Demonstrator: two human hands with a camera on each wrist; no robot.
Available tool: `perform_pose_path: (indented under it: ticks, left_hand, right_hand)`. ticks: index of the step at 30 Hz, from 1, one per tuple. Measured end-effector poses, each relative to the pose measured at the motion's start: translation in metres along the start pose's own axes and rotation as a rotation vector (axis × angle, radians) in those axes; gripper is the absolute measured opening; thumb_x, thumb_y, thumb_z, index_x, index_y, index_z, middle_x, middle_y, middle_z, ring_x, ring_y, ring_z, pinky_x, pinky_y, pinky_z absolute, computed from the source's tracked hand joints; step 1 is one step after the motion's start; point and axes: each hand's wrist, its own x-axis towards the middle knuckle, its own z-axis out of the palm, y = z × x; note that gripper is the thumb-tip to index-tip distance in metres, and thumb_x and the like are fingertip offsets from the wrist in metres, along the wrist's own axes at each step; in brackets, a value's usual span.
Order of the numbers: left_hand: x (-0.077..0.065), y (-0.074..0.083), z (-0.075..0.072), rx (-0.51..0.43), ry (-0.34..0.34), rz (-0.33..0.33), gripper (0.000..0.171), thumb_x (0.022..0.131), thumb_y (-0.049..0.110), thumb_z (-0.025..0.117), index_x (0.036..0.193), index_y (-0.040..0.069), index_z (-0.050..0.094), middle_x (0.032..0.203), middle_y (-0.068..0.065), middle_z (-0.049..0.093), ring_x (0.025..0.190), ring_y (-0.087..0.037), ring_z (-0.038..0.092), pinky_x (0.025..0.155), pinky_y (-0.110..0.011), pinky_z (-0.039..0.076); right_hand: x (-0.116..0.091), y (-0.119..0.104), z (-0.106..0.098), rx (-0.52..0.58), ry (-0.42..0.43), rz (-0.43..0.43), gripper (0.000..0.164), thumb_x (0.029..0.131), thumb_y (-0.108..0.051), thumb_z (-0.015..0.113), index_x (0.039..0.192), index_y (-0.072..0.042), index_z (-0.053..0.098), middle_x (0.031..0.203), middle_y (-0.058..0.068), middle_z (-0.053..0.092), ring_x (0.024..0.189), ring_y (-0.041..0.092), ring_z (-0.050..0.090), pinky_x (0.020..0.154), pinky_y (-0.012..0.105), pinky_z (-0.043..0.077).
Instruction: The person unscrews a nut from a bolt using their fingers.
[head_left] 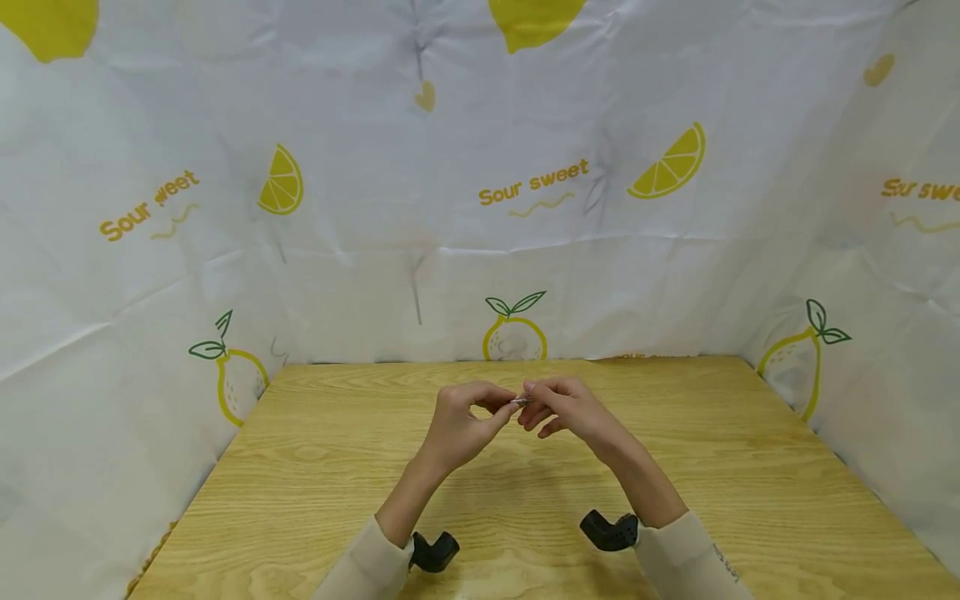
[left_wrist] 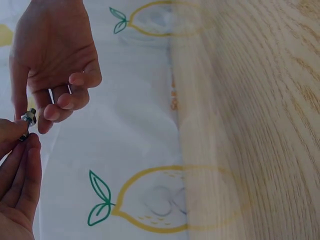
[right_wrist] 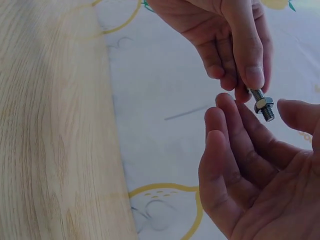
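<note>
Between thumb and fingertips, my left hand pinches a small metal bolt by its head end. A hex nut sits partway along its thread, and the threaded tip sticks out past it toward the right hand. My right hand is held close around the free end, its thumb and fingers apart, loosely bent on either side of the nut. A gap shows between the right thumb and the nut in the right wrist view. Most of the bolt's head is hidden by the left fingers.
Both hands are raised above a wooden table. White cloth printed with lemons hangs behind the table and along both sides. A black wrist mount is at the left sleeve, another mount at the right.
</note>
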Motion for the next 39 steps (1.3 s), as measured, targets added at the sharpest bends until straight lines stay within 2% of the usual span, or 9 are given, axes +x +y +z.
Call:
perform_pose_path:
  ticks: [4,7,15,22,28,31,36,39]
  left_hand:
    - [-0.0010,0.0005,-0.0005,0.008,0.003,-0.002,0.005,0.090,0.004,0.079,0.095,0.005,0.080,0.088,-0.007,0.081,0.073,-0.011,0.076,0.068,-0.018,0.061]
    - [-0.0007,0.0014,-0.0007,0.004,0.003,0.004,0.005,0.091,0.005,0.079,0.096,0.006,0.080,0.089,-0.007,0.081,0.073,-0.011,0.076,0.069,-0.018,0.062]
    - [-0.0008,0.0014,-0.0002,-0.001,0.000,0.006,0.005,0.092,0.006,0.078,0.096,0.007,0.081,0.088,-0.006,0.081,0.072,-0.011,0.076,0.068,-0.019,0.062]
    - [-0.0004,0.0017,-0.0011,-0.002,-0.008,-0.007,0.006,0.092,0.006,0.078,0.097,0.007,0.080,0.088,-0.006,0.081,0.073,-0.010,0.076,0.068,-0.018,0.061]
    - [-0.0014,0.0010,-0.0016,-0.003,-0.002,0.008,0.007,0.091,0.005,0.078,0.097,0.005,0.080,0.088,-0.006,0.081,0.073,-0.011,0.076,0.068,-0.019,0.062]
    - [-0.0014,0.0014,-0.0020,-0.001,0.004,0.014,0.007,0.090,0.004,0.079,0.097,0.003,0.080,0.088,-0.007,0.080,0.073,-0.012,0.076,0.067,-0.020,0.062]
    - [-0.0013,0.0026,-0.0024,0.011,0.001,0.005,0.007,0.090,0.004,0.079,0.097,0.004,0.080,0.087,-0.007,0.080,0.072,-0.012,0.076,0.067,-0.018,0.062]
    - [-0.0010,0.0028,-0.0023,0.015,-0.002,0.008,0.006,0.091,0.004,0.079,0.097,0.004,0.080,0.087,-0.007,0.080,0.072,-0.012,0.076,0.068,-0.017,0.061]
  right_hand:
    - [0.0017,0.0010,0.0021,-0.015,-0.042,0.012,0.047,0.110,-0.038,0.050,0.106,0.003,0.072,0.091,0.010,0.074,0.086,0.022,0.072,0.078,0.041,0.064]
    - [0.0017,0.0009,0.0024,-0.019,-0.035,-0.008,0.042,0.109,-0.035,0.052,0.105,0.003,0.072,0.091,0.008,0.073,0.085,0.020,0.071,0.077,0.040,0.064]
    - [0.0002,0.0016,-0.0004,0.008,-0.020,-0.041,0.036,0.106,-0.027,0.060,0.115,0.006,0.070,0.096,0.008,0.073,0.087,0.018,0.071,0.078,0.035,0.064]
    - [-0.0018,0.0005,-0.0016,0.008,-0.004,-0.081,0.032,0.102,-0.019,0.065,0.120,0.007,0.067,0.097,0.005,0.073,0.090,0.022,0.072,0.081,0.038,0.064]
    - [-0.0031,-0.0019,-0.0015,0.008,-0.007,-0.098,0.029,0.100,-0.015,0.068,0.121,0.006,0.067,0.099,0.002,0.073,0.087,0.014,0.070,0.076,0.033,0.063]
    - [-0.0031,-0.0018,-0.0021,0.008,-0.010,-0.101,0.032,0.099,-0.014,0.069,0.123,0.007,0.066,0.106,0.009,0.074,0.087,0.013,0.070,0.075,0.031,0.062]
    - [-0.0031,-0.0021,-0.0032,-0.010,0.006,-0.060,0.037,0.104,-0.024,0.064,0.128,0.003,0.065,0.114,0.020,0.073,0.092,0.020,0.072,0.080,0.039,0.064]
    - [-0.0027,-0.0024,-0.0030,-0.028,0.011,-0.019,0.044,0.108,-0.036,0.056,0.125,0.004,0.067,0.109,0.019,0.075,0.093,0.024,0.073,0.080,0.041,0.064]
